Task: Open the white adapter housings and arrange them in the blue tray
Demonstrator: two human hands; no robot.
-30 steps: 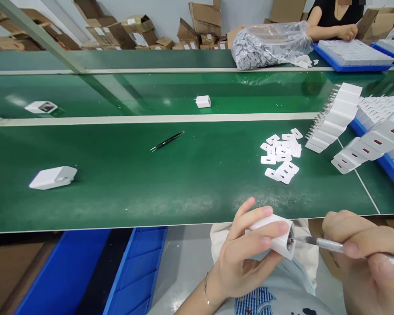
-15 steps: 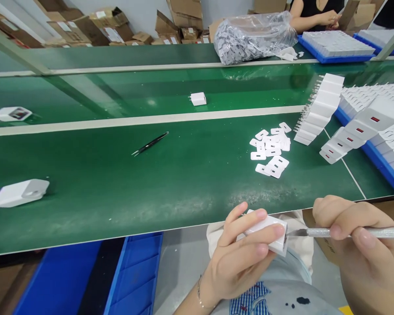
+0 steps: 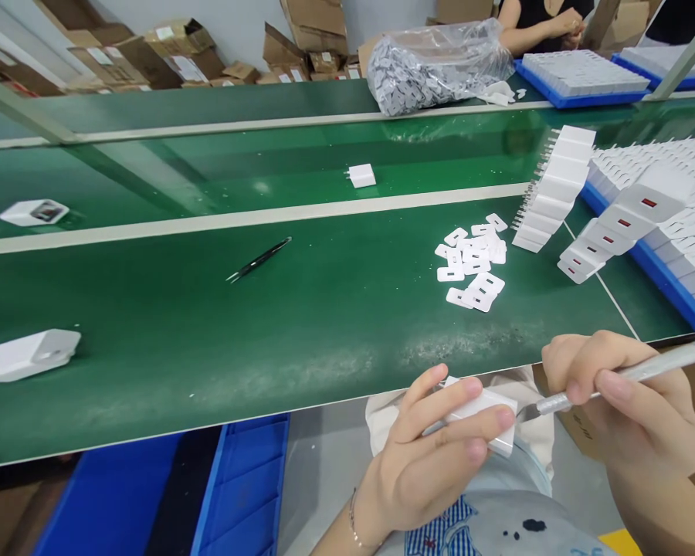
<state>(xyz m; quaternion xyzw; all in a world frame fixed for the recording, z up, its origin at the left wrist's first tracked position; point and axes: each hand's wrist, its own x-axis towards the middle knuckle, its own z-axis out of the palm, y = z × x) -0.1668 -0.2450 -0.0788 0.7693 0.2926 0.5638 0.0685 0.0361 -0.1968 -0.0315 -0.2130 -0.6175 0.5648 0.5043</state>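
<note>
My left hand [image 3: 434, 455] is closed around a white charger block [image 3: 486, 405], held just off the front edge of the bench. In my right hand [image 3: 625, 394] is a craft knife [image 3: 663, 363] with a silver handle. Its blade meets the right end face of the charger; whether the tip is inside cannot be made out. Beyond my hands lies a loose pile of small white cover plates [image 3: 469, 259] with slots. Two stacked rows of white chargers stand right of the pile, one with pins [image 3: 556, 189] and one with red ports [image 3: 619, 224] showing.
Black tweezers [image 3: 259, 260] lie on the green bench [image 3: 324, 324]. Single chargers rest at the left [image 3: 28, 355] and on the green belt [image 3: 361, 176]. Blue trays of chargers [image 3: 649, 247] stand right. A bag of plates [image 3: 434, 73] and another person's arms [image 3: 538, 31] are across.
The craft knife has tilted, its rear end rising on the right. On the belt, the chargers have shifted rightward. My left hand keeps its grip on the charger, slightly lower and to the right.
</note>
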